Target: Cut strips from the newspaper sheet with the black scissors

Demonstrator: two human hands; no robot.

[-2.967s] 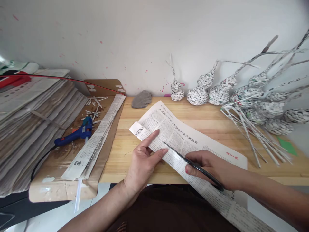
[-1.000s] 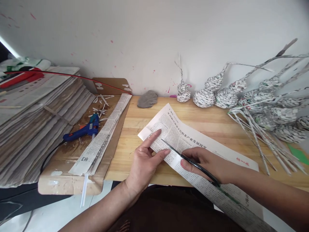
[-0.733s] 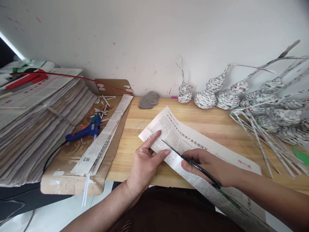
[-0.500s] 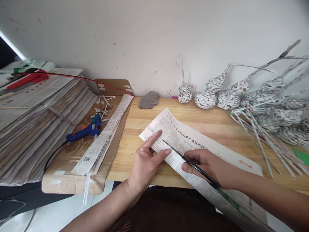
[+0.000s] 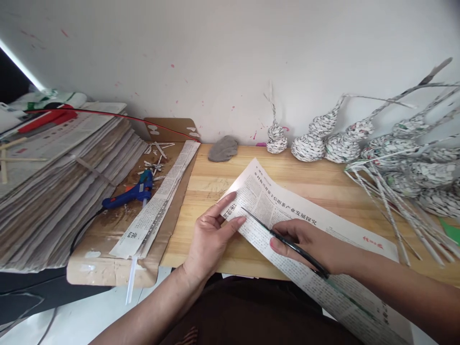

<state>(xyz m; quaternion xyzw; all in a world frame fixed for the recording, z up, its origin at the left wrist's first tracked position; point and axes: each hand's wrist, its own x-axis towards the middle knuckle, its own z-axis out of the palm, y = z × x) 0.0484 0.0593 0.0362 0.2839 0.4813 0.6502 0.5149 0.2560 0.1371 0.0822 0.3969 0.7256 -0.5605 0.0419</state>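
Observation:
A printed newspaper sheet (image 5: 283, 201) lies slantwise on the wooden table, its lower part hanging past the front edge. My left hand (image 5: 212, 230) pinches the sheet near its left end between thumb and forefinger. In my right hand (image 5: 305, 244) is a pair of black-handled scissors (image 5: 262, 225), the fingers wrapped round the handles. The scissor blades point up and left across the print, and their tip is close to my left thumb. A long slit runs through the paper below my right hand.
Left stands a tall stack of newspapers (image 5: 68, 177). A blue glue gun (image 5: 129, 194) and cut newspaper strips (image 5: 158, 206) lie on cardboard (image 5: 108, 261). A grey cloth (image 5: 223, 148) is near the wall. Woven paper gourds (image 5: 309, 143) and rolled paper sticks (image 5: 391, 211) occupy the right.
The newspaper has shifted slightly right under the scissors, and my left hand has moved a little left and down. My right hand keeps its hold on the scissors.

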